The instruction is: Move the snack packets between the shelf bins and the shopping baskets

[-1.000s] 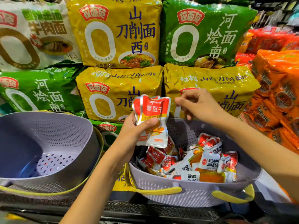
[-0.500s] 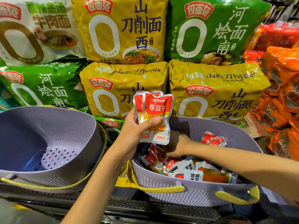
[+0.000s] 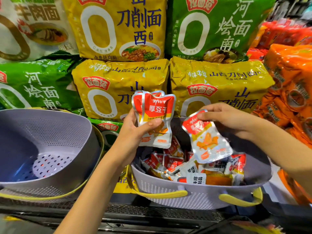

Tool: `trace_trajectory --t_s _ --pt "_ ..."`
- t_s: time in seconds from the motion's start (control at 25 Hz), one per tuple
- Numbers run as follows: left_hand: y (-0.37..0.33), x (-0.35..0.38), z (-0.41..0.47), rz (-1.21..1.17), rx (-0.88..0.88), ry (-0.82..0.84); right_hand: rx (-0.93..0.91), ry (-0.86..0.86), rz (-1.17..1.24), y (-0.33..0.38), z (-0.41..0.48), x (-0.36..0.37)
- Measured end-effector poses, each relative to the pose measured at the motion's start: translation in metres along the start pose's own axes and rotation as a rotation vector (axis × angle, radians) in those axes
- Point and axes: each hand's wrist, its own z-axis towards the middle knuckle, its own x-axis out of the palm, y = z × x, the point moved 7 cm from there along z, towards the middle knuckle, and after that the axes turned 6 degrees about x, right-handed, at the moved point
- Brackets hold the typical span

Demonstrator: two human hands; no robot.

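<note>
My left hand (image 3: 136,130) grips a small stack of red-and-white snack packets (image 3: 154,115) upright above the right lilac basket (image 3: 199,195). To its right, my right hand (image 3: 226,119) pinches one more red-and-white packet (image 3: 209,141) by its top corner, so that it hangs tilted over the same basket. Several loose packets (image 3: 194,168) lie in that basket. The left lilac basket (image 3: 55,132) holds nothing that I can see.
Both baskets have yellow handles and stand on a dark mesh shelf (image 3: 152,215). Behind them are stacked large noodle bags, yellow (image 3: 118,29) and green (image 3: 214,27). Orange packs (image 3: 290,85) pile up at the right.
My right hand went down into the right basket and has come up holding a packet by its corner. The left hand has kept its stack nearly still.
</note>
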Motion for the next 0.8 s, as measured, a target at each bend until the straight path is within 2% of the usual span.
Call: trace_trajectory --t_s 0.12,0.28,0.36,0.44,0.52,0.68,0.8 --pt "0.001 0.0 0.0 0.005 0.006 0.012 0.104 -0.045 0.29 -0.02 -0.009 -0.011" --pt "0.0 0.0 0.001 -0.011 0.021 0.003 0.162 -0.062 0.352 -0.035 -0.01 -0.01" --pt "0.001 -0.002 0.001 -0.035 0.021 -0.013 0.184 -0.017 0.354 -0.036 -0.009 -0.002" --pt "0.002 -0.005 0.002 -0.06 0.022 -0.032 0.213 0.096 0.26 -0.041 -0.006 0.015" --pt "0.002 -0.006 0.001 -0.071 0.017 -0.037 0.178 0.123 0.149 -0.041 0.003 0.027" --pt "0.002 -0.006 0.003 -0.068 0.022 -0.043 0.112 -0.049 -0.232 -0.04 0.032 0.04" --pt "0.003 -0.007 0.003 -0.078 0.032 -0.057 0.204 -0.13 -0.383 -0.068 0.05 0.045"
